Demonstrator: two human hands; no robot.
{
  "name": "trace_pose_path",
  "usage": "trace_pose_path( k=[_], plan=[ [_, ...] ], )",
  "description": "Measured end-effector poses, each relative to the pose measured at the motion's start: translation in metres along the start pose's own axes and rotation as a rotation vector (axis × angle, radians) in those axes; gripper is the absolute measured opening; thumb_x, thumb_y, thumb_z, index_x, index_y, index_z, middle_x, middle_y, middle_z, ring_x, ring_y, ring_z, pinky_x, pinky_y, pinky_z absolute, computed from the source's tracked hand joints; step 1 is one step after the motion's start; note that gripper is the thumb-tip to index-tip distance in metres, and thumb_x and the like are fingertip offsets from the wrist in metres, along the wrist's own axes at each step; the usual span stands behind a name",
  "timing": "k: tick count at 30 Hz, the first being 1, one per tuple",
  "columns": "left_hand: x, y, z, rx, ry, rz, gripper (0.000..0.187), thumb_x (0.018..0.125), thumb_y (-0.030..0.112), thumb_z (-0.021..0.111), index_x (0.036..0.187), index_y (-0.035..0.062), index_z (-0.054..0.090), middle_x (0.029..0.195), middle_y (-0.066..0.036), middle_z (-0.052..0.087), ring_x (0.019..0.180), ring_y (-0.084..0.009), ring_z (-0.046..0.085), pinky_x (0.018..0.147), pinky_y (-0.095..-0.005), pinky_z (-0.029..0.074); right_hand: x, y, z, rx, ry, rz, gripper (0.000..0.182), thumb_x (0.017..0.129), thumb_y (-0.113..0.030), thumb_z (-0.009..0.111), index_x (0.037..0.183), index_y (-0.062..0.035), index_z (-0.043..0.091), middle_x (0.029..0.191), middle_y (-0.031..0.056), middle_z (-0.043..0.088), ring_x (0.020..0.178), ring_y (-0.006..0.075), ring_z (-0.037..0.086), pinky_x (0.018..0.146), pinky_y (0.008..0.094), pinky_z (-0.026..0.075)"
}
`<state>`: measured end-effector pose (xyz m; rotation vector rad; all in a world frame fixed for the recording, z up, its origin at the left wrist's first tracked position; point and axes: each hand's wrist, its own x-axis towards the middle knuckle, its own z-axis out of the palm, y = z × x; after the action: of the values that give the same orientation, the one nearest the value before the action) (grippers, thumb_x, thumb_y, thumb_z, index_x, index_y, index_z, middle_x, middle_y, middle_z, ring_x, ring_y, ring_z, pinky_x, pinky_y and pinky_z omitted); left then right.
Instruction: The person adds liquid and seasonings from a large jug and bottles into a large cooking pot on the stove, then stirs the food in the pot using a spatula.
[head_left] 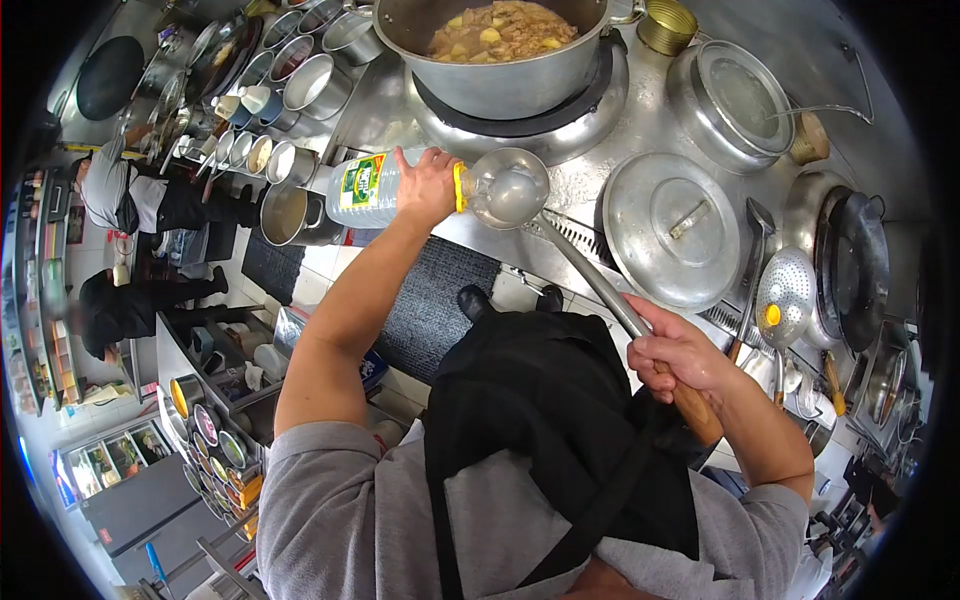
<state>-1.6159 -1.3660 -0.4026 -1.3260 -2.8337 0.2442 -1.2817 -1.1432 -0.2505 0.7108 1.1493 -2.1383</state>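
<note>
Clear plastic, with a green and yellow label, forms the big bottle [362, 190], held tipped on its side with its yellow neck ring [460, 187] right at the rim of the ladle [515, 190]. Spilling looks the chief risk: should the bottle tip further or the ladle's bowl roll, liquid could run over onto the steel counter [645, 120]. A slack right wrist might cause the same, since the bowl sits at the far end of a long handle.

The bottle's shoulder lies within the left hand [428, 190], its fingers curled around just behind the neck, closed as far as the plastic lets them. The bottle's body sticks out behind the palm, so a wet grip could let it sag. The right hand [675, 350] wraps about the ladle's handle, around where metal meets wooden grip [697, 413]. How full the bowl is, I cannot tell.

Just past the bowl, a pot [500, 90] of chunky stew [505, 35] stands on a burner [590, 130]; a round lid [670, 230] lies to the bowl's right.
</note>
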Motion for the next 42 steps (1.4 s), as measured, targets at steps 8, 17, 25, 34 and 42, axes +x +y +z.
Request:
trace_pose_path(
  k=[8,17,25,34,42],
  plan=[
    [-0.014,-0.056,-0.03,-0.112,0.117,-0.114,0.052,0.072,0.046,0.074,0.117,0.0214,0.064,0.123,0.004,0.06,0.128,-0.0182,0.046,0.106,-0.0726,0.023,-0.009,-0.02,0.023,0.001,-0.057,-0.023,0.069,0.094,-0.008,0.048,0.155,-0.017,0.017,0.07,0.0043,0.045,0.043,0.007,0.039,0.039,0.0245,0.039],
    [-0.031,-0.151,-0.043,-0.31,0.408,-0.313,0.053,0.068,0.051,0.08,0.098,0.0081,0.069,0.095,-0.011,0.07,0.091,-0.0316,0.067,0.079,-0.047,0.051,0.001,-0.049,0.058,0.098,-0.218,-0.104,0.066,0.098,-0.008,0.045,0.155,-0.0137,0.013,0.076,0.0054,0.048,0.044,0.0064,0.041,0.039,0.0239,0.039],
    [-0.045,-0.197,-0.036,-0.577,0.528,-0.374,0.048,0.07,0.044,0.082,0.094,0.0045,0.069,0.089,-0.012,0.071,0.086,-0.0295,0.069,0.076,-0.0397,0.053,0.003,-0.085,0.103,0.187,-0.228,-0.255,0.065,0.097,-0.011,0.047,0.154,-0.0138,0.017,0.074,0.0031,0.043,0.042,0.0038,0.036,0.036,0.0211,0.037],
    [-0.054,-0.215,-0.03,-0.759,0.649,-0.575,0.052,0.065,0.043,0.085,0.097,0.0056,0.07,0.091,-0.013,0.071,0.088,-0.0319,0.068,0.078,-0.0416,0.053,0.036,-0.139,0.116,0.043,-0.028,-0.521,0.062,0.096,-0.012,0.049,0.152,-0.0138,0.023,0.077,0.0027,0.046,0.047,0.0054,0.04,0.038,0.0225,0.037],
    [-0.06,-0.219,-0.032,-0.806,0.611,-0.659,0.051,0.064,0.044,0.084,0.096,0.0056,0.071,0.094,-0.015,0.071,0.089,-0.0332,0.068,0.077,-0.0437,0.053,0.088,-0.199,0.107,-0.066,0.09,-0.642,0.056,0.094,-0.009,0.05,0.147,-0.0122,0.031,0.077,0.0012,0.049,0.05,0.0048,0.042,0.043,0.0227,0.037]
  ],
)
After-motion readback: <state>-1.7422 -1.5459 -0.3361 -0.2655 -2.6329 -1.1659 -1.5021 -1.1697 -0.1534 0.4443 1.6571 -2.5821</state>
